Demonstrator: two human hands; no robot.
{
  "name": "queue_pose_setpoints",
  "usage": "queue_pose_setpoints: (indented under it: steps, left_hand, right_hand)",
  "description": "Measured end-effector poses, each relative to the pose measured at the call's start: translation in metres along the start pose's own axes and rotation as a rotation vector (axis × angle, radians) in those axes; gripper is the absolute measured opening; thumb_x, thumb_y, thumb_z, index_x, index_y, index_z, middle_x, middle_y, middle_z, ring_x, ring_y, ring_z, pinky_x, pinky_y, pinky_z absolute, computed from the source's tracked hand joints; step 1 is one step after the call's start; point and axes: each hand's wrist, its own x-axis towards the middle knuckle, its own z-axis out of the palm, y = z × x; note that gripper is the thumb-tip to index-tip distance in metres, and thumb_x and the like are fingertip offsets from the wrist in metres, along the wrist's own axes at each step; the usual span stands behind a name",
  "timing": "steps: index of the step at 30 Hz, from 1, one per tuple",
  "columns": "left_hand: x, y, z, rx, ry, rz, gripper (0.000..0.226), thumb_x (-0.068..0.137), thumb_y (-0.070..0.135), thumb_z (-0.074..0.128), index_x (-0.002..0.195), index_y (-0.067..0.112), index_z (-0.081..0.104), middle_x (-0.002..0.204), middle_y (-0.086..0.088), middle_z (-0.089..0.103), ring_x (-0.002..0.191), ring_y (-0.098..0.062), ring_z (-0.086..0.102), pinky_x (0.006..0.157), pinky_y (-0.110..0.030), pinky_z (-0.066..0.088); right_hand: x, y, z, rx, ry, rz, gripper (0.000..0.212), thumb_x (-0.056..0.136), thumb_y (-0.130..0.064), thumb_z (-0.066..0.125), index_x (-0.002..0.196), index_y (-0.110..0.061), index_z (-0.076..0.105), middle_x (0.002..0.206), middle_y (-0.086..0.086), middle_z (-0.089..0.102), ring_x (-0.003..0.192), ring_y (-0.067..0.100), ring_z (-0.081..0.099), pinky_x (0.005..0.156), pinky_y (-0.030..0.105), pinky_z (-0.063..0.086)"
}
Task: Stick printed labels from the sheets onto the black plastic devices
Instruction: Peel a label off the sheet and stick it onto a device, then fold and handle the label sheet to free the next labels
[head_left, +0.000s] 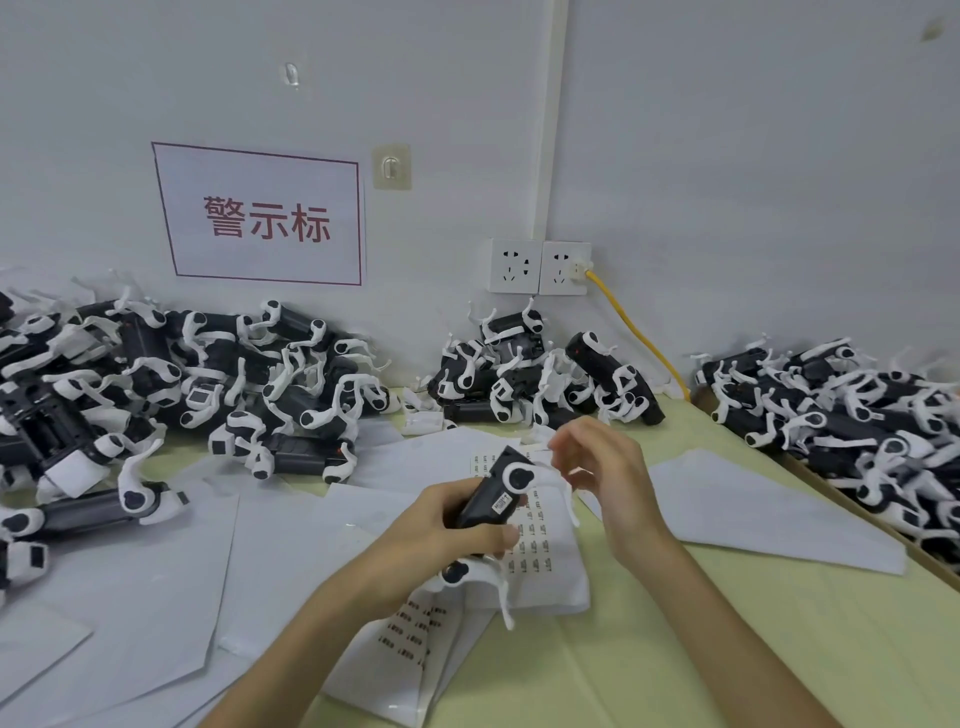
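My left hand (457, 525) grips a black plastic device (493, 493) with white end caps, tilted up over the table; a small white label (503, 505) sits on its side. Just to the device's right hovers my right hand (602, 467), fingers curled and slightly apart, with nothing clearly between them. Under both hands lies a label sheet (540, 545) printed with rows of small labels, and a second label sheet (410, 639) lies nearer to me.
Piles of black-and-white devices lie at the left (156, 384), the back middle (535, 379) and in a box at the right (841, 426). Blank backing sheets (753, 514) cover the green table. Wall sockets (540, 267) hold a yellow cable (639, 332).
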Motion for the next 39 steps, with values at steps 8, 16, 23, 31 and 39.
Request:
queue_pose_setpoints:
  steps: [8,16,23,31,39]
  left_hand:
    - [0.001,-0.005,-0.004,-0.053,0.054,-0.168,0.062,0.067,0.056,0.076,0.102,0.005,0.074,0.088,-0.016,0.071,0.082,-0.030,0.069,0.080,-0.039,0.053]
    - [0.023,-0.003,-0.013,-0.317,0.284,-0.363,0.054,0.096,0.054,0.052,0.096,0.004,0.073,0.102,-0.024,0.072,0.085,-0.039,0.071,0.071,-0.034,0.060]
    - [0.010,-0.014,-0.027,0.443,0.553,-0.179,0.028,0.103,0.048,0.049,0.098,0.025,0.066,0.095,-0.002,0.074,0.088,-0.023,0.066,0.087,-0.044,0.050]
    - [0.009,-0.011,-0.013,0.923,0.242,-0.405,0.068,0.071,0.094,0.035,0.087,0.036,0.067,0.092,0.019,0.067,0.089,-0.002,0.061,0.094,-0.036,0.045]
    - [0.003,-0.009,-0.005,0.759,0.286,-0.283,0.022,0.087,0.049,0.074,0.079,0.029,0.071,0.076,0.017,0.070,0.081,0.002,0.061,0.095,-0.038,0.048]
  right_hand:
    - [-0.010,-0.005,0.004,-0.113,-0.513,-0.021,0.042,0.090,-0.044,0.058,0.120,-0.018,0.071,0.120,0.006,0.069,0.117,0.024,0.063,0.099,0.038,0.049]
    - [-0.004,-0.012,-0.008,-0.232,-0.342,0.233,0.018,0.091,-0.035,0.068,0.090,-0.017,0.071,0.085,-0.010,0.064,0.071,0.004,0.062,0.061,0.016,0.047]
    - [0.017,-0.023,-0.069,0.662,0.195,0.346,0.028,0.098,-0.034,0.056,0.082,-0.011,0.062,0.102,0.017,0.064,0.074,0.029,0.064,0.062,0.033,0.057]
    - [0.024,-0.017,-0.101,0.777,0.334,0.203,0.039,0.102,-0.040,0.049,0.130,-0.013,0.055,0.132,0.016,0.067,0.107,0.030,0.072,0.090,0.041,0.053]
    - [0.016,-0.001,-0.048,-0.296,0.076,0.168,0.014,0.099,-0.017,0.058,0.096,-0.015,0.072,0.082,0.003,0.072,0.065,0.016,0.063,0.060,0.025,0.044]
